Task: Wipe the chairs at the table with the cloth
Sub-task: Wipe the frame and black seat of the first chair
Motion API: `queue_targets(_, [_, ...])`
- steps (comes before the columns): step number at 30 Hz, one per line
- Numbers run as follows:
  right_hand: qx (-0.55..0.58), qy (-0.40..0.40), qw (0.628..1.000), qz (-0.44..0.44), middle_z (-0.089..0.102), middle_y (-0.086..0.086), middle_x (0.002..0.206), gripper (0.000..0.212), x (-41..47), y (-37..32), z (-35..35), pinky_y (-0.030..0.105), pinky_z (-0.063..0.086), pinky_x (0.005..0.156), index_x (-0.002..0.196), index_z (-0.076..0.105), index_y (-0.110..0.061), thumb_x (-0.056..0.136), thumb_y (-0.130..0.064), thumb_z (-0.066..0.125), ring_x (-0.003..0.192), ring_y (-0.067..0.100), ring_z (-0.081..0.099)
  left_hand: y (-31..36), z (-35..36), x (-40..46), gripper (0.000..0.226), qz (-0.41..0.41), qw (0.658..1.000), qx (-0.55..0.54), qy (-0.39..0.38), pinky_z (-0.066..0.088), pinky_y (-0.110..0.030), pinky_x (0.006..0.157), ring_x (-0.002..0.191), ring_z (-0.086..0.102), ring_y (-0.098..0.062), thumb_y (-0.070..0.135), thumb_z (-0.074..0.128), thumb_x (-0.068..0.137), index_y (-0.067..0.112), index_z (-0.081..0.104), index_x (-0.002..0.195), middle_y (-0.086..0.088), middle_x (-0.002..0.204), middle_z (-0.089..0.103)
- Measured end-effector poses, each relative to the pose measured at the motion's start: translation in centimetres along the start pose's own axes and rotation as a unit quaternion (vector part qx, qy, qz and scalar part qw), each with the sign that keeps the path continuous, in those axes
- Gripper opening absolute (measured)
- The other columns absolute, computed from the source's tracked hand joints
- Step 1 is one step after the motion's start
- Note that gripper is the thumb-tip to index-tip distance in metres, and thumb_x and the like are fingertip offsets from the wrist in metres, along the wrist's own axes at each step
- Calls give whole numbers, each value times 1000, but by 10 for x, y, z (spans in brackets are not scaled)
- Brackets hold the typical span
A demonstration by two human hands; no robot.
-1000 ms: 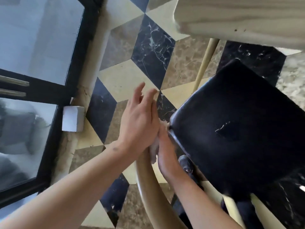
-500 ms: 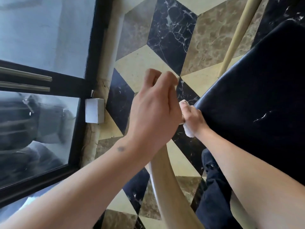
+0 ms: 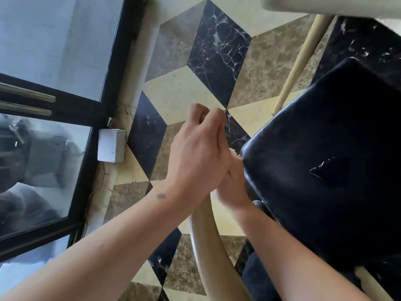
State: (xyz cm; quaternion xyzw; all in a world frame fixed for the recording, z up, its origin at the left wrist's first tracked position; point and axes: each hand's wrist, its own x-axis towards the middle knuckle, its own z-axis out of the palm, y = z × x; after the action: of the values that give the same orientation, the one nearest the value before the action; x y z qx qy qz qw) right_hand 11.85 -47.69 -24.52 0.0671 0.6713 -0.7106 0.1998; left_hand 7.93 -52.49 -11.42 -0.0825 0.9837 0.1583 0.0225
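Two bare hands meet at the curved, smooth beige wooden chair back rail (image 3: 208, 246), just beside the corner of the glossy black padded leather chair seat (image 3: 325, 174). Left hand (image 3: 195, 157) has its fingers curled at the top of the rail. Right hand (image 3: 233, 183) lies mostly hidden behind it, so its fingers cannot be told, and no cloth shows. Below lies a polished marble floor (image 3: 180, 94) of black, brown and cream diamonds; a small white box (image 3: 111, 145) sits by the black-framed glass door (image 3: 54, 51).

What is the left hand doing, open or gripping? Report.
Gripping: the left hand curls its fingers round the chair's wooden rail.
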Motion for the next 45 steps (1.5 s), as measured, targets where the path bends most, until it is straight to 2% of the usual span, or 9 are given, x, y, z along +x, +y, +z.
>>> queue_targets(4, [-106, -6, 976, 191, 71, 20, 106, 39, 33, 47, -23, 40, 49, 92, 103, 66, -27, 106, -45, 31, 106, 38, 65, -3, 5, 1, 23, 2, 1000, 5, -9, 35, -28, 52, 71, 50, -25, 22, 41, 101, 11, 61, 104, -7, 108, 53])
queue_targets(7, [-58, 22, 949, 310, 62, 20, 136, 66, 34, 27, -62, 27, 37, 94, 137, 58, -3, 105, -55, 33, 127, 35, 57, 2, -5, 3, 29, -12, 999, 21, -48, 51, -45, 81, 105, 55, -30, 23, 41, 104, 11, 59, 124, -12, 132, 51])
queue_targets(12, [-70, -82, 962, 249, 71, -10, 114, 51, -44, -41, -162, 22, 46, 92, 112, 67, -24, 96, -66, 41, 118, 12, 62, 28, -28, -42, 54, -69, 996, 36, -44, 15, -53, 121, 154, 8, -32, 28, 50, 97, 21, 41, 149, -15, 166, 17])
queue_targets(20, [34, -243, 908, 341, 62, 8, 142, 64, -185, -54, -277, 47, 30, 122, 139, 58, -9, 103, -56, 33, 137, 19, 53, 140, -11, -237, 36, -2, 980, -122, -159, 26, -20, 113, 134, 47, -26, 27, 47, 99, 12, 61, 128, -7, 140, 54])
queue_targets(27, [81, -263, 897, 345, 70, 9, 130, 80, -249, -10, -298, 43, 41, 116, 130, 68, -15, 95, -74, 27, 129, 20, 61, 171, 42, -291, 32, 4, 980, 71, -188, 39, -41, 100, 126, 56, -30, 34, 44, 100, 16, 65, 115, -7, 127, 65])
queue_targets(32, [118, -325, 891, 296, 71, 1, 128, 53, -254, 10, -296, 40, 43, 112, 122, 73, -20, 105, -53, 35, 126, 16, 62, 177, 53, -293, 32, -30, 981, 115, -153, 44, -41, 83, 110, 61, -26, 39, 47, 98, 20, 68, 112, 0, 117, 69])
queue_targets(35, [-51, -326, 939, 95, 70, 2, 91, 52, -246, 41, -283, 48, 45, 96, 89, 76, -17, 107, -41, 34, 94, 18, 63, 177, 59, -294, 34, -24, 983, 118, -135, 45, -42, 78, 107, 62, -25, 41, 47, 96, 22, 70, 113, 4, 115, 70])
queue_targets(38, [-246, -335, 905, -93, 57, -9, 76, 62, -232, 77, -274, 45, 41, 83, 79, 71, -23, 99, -55, 22, 78, 25, 53, 176, 61, -293, 32, -8, 986, 139, -90, 42, -41, 72, 102, 60, -22, 41, 49, 93, 23, 71, 109, 7, 108, 71])
queue_targets(45, [-282, -346, 891, 88, 73, 2, 72, 55, -180, 147, -282, 49, 48, 85, 64, 72, -14, 90, -35, 28, 79, 27, 62, 177, 70, -293, 38, -19, 980, 159, -122, 42, -41, 81, 115, 61, -24, 42, 47, 93, 26, 69, 121, 6, 122, 70])
